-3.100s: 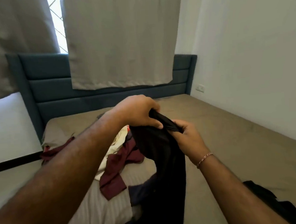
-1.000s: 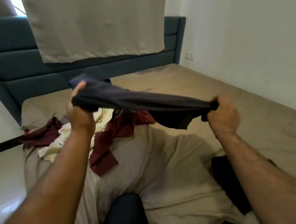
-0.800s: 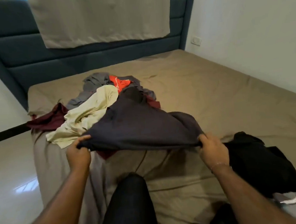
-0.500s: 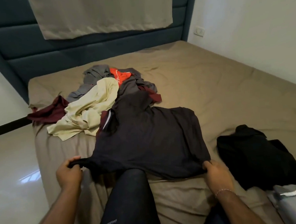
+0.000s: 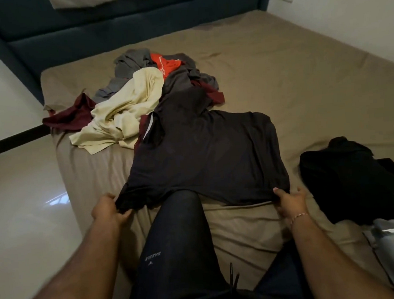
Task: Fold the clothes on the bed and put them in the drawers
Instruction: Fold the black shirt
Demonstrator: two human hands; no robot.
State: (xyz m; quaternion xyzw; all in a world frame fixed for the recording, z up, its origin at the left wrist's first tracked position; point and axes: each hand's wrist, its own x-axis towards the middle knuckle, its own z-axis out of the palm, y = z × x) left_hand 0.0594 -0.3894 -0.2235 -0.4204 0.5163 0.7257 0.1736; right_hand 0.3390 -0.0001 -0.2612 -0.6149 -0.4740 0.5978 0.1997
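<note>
Dark t-shirt [image 5: 205,153] is lying spread on the bed [image 5: 303,76], top end overlapping the clothes pile [image 5: 141,95]. Left hand [image 5: 107,211] is pinching the near left corner; right hand [image 5: 290,201] is gripping the near right hem. Fabric's prob thin, light, floppy w/ no stiffness, so best held by corners/edges & kept taut.

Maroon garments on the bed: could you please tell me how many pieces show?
3 pieces: one at the pile's left edge, one at its right, one strip beside the dark shirt. They may join under the cream garment.
</note>
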